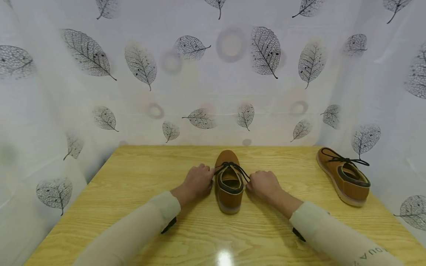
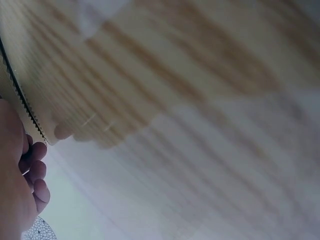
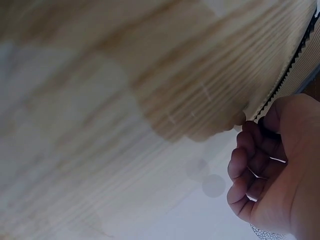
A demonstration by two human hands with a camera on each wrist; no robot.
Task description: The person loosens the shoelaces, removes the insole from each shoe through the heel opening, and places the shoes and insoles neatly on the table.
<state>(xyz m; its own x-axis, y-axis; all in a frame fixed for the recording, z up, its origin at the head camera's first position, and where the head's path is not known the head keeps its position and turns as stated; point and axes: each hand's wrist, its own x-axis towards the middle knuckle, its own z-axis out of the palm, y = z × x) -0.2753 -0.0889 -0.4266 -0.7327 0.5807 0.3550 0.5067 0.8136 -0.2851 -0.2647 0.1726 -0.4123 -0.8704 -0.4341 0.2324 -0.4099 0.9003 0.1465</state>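
A brown shoe [image 1: 229, 204] stands upright in the middle of the wooden table, its toe pointing away from me. Black shoelaces [image 1: 229, 164] cross its top and stretch out to both sides. On the shoe's left, my left hand [image 1: 198, 181] pinches a lace by the toe side. To the right, the fingers of my right hand [image 1: 264, 185] are curled round the other lace, close to the shoe's collar. The left wrist view catches the curled left hand [image 2: 20, 170] at its edge. Curled fingers of the right hand [image 3: 280, 165] show in the right wrist view, the lace mostly hidden.
A matching brown shoe [image 1: 354, 190] with black laces stands near the table's right edge, angled. The yellow wooden table [image 1: 139, 162] ends at a white curtain [image 1: 199, 85] printed with dark leaves, which hangs behind and along both sides.
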